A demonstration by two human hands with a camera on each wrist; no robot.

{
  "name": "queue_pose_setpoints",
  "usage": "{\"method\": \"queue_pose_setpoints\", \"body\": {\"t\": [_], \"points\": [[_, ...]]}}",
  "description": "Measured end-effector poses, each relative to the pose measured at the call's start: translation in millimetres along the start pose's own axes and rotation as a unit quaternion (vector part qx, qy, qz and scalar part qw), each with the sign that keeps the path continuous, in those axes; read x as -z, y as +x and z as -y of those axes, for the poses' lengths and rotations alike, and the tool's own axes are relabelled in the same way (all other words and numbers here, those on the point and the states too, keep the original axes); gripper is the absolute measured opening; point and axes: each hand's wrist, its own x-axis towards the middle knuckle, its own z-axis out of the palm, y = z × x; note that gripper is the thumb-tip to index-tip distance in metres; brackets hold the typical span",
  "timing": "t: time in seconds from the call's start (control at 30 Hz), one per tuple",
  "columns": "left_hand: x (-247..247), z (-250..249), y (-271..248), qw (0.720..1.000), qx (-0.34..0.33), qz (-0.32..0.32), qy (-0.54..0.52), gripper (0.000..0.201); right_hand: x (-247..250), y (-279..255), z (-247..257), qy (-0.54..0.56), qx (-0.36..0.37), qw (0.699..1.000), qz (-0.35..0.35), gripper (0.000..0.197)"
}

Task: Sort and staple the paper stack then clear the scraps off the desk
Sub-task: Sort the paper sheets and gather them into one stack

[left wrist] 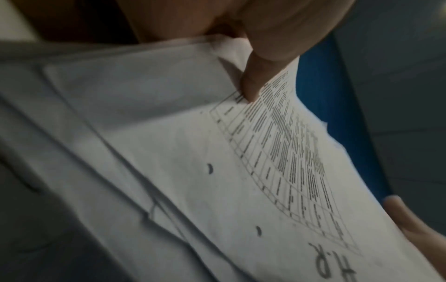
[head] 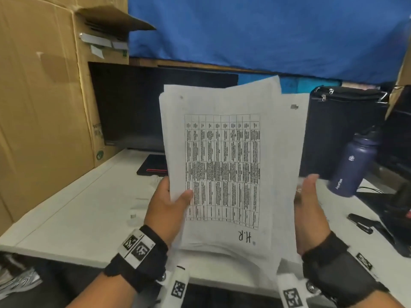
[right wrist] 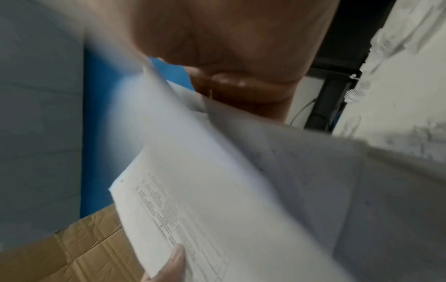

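Observation:
I hold a stack of white sheets (head: 222,152) upright above the desk (head: 77,207). The front sheet carries a printed table and a handwritten "H.R." near its lower edge. My left hand (head: 175,198) grips the stack's left edge, with the thumb (left wrist: 251,85) pressed on the front sheet (left wrist: 193,171). My right hand (head: 308,196) holds the right edge; its fingers lie behind the sheets (right wrist: 217,190), hidden in the head view. The sheets are fanned and uneven at the top. A black stapler (head: 360,223) lies on the desk to the right.
Small paper scraps (head: 133,216) lie on the desk at left. A navy bottle (head: 351,165) and a black bag (head: 344,121) stand at right. A large cardboard box (head: 44,107) borders the left, and a dark monitor (head: 133,107) stands behind.

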Motion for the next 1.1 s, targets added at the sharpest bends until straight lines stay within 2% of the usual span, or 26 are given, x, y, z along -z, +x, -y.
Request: {"method": "queue_pose_setpoints", "body": {"t": [0.03,0.07,0.13,0.17,0.23,0.33,0.53,0.67,0.8,0.87,0.97,1.1], "points": [[-1.1,-0.4,-0.2,1.000,-0.015,-0.006,0.002,0.032,2.4,-0.9,1.7,0.032,0.006,0.999,0.014,0.068],[-2.4,-1.0,-0.8,1.000,-0.028,-0.009,0.002,0.032,6.0,1.0,-0.5,0.018,0.024,0.999,0.014,0.058],[-5.4,1.2,-2.5,0.999,-0.045,-0.007,0.010,0.031,14.6,6.6,-3.6,-0.094,0.087,0.992,0.008,0.033],[-7.0,3.2,-4.2,0.999,-0.047,0.000,0.017,0.031,19.0,8.7,-5.1,-0.158,0.117,0.980,-0.011,0.029],[-9.8,10.0,-9.6,0.999,-0.039,0.012,0.019,0.032,19.9,5.7,-7.4,-0.209,0.149,0.966,-0.038,0.035],[-11.2,17.1,-14.8,0.999,-0.035,0.016,-0.015,0.041,23.3,3.5,-19.1,-0.222,0.170,0.959,-0.045,0.049],[-10.8,-1.8,-10.6,0.990,-0.129,0.034,-0.055,0.079,8.6,7.4,-7.6,-0.068,0.242,0.967,-0.028,0.076],[-9.8,-7.3,-3.9,0.985,-0.170,0.036,0.002,0.080,-4.7,12.5,9.6,-0.063,0.260,0.964,0.005,0.083],[-7.1,-8.6,-1.1,0.986,-0.160,0.039,0.002,0.078,-4.1,22.9,16.7,-0.061,0.293,0.952,-0.057,0.074],[-6.9,-10.7,-2.8,0.986,-0.163,0.034,0.012,0.081,-9.8,24.2,21.8,-0.098,0.312,0.943,-0.057,0.071],[-6.0,-16.1,-2.7,0.989,-0.148,0.030,-0.002,0.081,-20.5,21.5,29.4,-0.155,0.337,0.927,-0.054,0.076],[-8.6,-25.8,-3.3,0.989,-0.148,0.018,-0.001,0.074,-24.4,21.8,40.7,-0.174,0.369,0.908,-0.100,0.090]]}}
